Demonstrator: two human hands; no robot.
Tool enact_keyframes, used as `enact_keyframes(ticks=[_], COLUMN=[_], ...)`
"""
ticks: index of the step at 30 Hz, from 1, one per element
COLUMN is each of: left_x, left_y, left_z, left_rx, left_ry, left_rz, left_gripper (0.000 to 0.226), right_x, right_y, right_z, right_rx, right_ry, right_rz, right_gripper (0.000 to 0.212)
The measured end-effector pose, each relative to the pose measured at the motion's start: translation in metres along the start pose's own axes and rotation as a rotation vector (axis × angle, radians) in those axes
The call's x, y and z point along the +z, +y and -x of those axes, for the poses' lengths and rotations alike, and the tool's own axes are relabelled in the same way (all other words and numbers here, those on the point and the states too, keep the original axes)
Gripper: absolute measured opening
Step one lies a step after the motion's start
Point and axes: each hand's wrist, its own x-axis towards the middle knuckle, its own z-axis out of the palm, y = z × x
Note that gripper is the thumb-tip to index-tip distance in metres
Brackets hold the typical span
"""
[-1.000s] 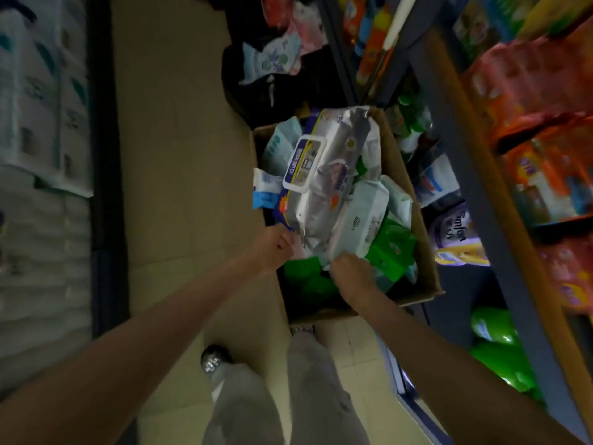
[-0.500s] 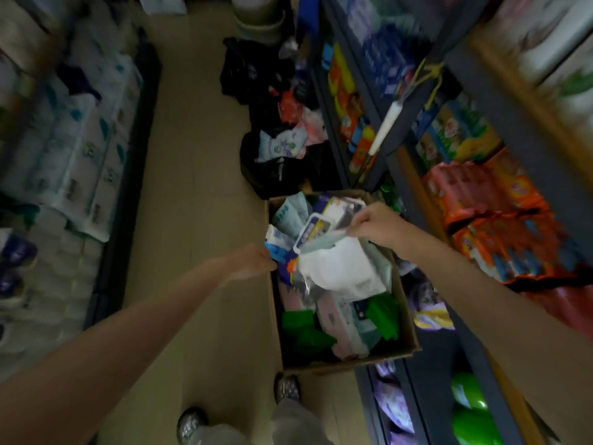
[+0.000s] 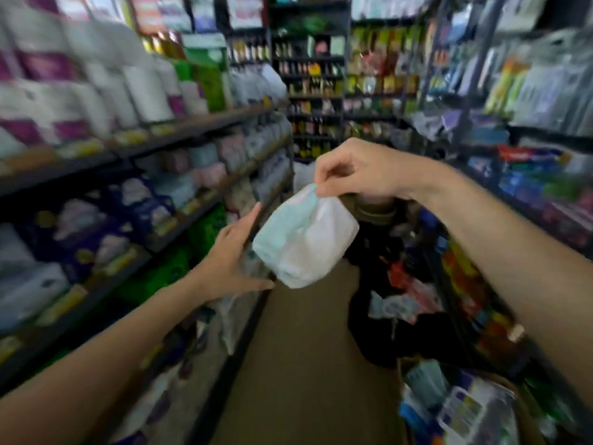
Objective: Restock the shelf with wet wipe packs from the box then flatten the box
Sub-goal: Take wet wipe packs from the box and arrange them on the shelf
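A white and pale teal wet wipe pack [image 3: 305,239] hangs in mid-air over the aisle, pinched at its top edge by my right hand [image 3: 356,170]. My left hand [image 3: 232,261] is spread open just left of the pack, fingertips close to or touching its side. The cardboard box [image 3: 402,367] sits on the floor at the bottom right, still holding several packs [image 3: 475,409]. The shelf [image 3: 179,220] on the left carries rows of tissue and wipe packs.
Shelving lines both sides of a narrow aisle, with a further rack at the far end. Dark bags and loose goods [image 3: 394,303] lie on the floor by the right shelf. Bare floor [image 3: 298,364] runs down the middle.
My right hand has lifted the white pack out of the box and up to chest height. My view has swung up from the box to the aisle. My left hand has moved off the box toward the pack.
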Motion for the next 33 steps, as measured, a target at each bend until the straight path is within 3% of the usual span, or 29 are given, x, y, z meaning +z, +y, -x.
enact_keyframes(ticks=[4, 7, 9, 11, 17, 18, 20, 22, 24, 26, 29, 33], left_x=[-0.115, -0.154, -0.168, -0.184, -0.243, -0.253, -0.274, -0.295, -0.311, -0.324, -0.348, -0.389], left_y=[-0.005, -0.021, -0.032, -0.042, -0.075, -0.077, -0.081, -0.085, -0.090, -0.096, -0.105, -0.119], left_z=[0.029, 0.062, 0.084, 0.101, 0.141, 0.146, 0.152, 0.155, 0.155, 0.153, 0.148, 0.150], left_rx=[0.012, -0.024, -0.045, -0.051, -0.148, -0.157, -0.171, -0.188, -0.204, -0.230, -0.253, -0.414], left_ry=[0.010, 0.042, 0.178, 0.327, 0.604, 0.606, 0.610, 0.611, 0.610, 0.596, 0.573, 0.571], left_rz=[0.069, 0.201, 0.150, 0.020, -0.664, -0.755, -0.917, -1.046, -1.146, -1.213, -1.294, -1.371], left_gripper=[0.132, 0.114, 0.102, 0.096, 0.085, 0.083, 0.084, 0.087, 0.088, 0.087, 0.085, 0.106], right_x=[-0.017, 0.000, 0.012, 0.020, 0.045, 0.052, 0.068, 0.090, 0.113, 0.129, 0.132, 0.106], right_y=[-0.084, -0.137, -0.163, -0.181, -0.207, -0.211, -0.225, -0.237, -0.246, -0.250, -0.258, -0.279], right_z=[-0.073, -0.122, -0.152, -0.175, -0.206, -0.208, -0.212, -0.221, -0.239, -0.264, -0.303, -0.348], right_rx=[-0.208, -0.316, -0.368, -0.407, -0.455, -0.466, -0.451, -0.451, -0.500, -0.579, -0.701, -0.894], right_ry=[0.068, 0.073, 0.076, 0.123, 0.241, 0.220, 0.126, 0.107, 0.271, 0.474, 0.705, 0.867], right_rz=[0.202, 0.321, 0.386, 0.389, 0.181, 0.112, 0.046, 0.359, 0.677, 0.776, 0.729, 0.633], right_gripper=[0.016, 0.012, 0.011, 0.015, 0.013, 0.020, 0.055, 0.100, 0.122, 0.126, 0.115, 0.094])
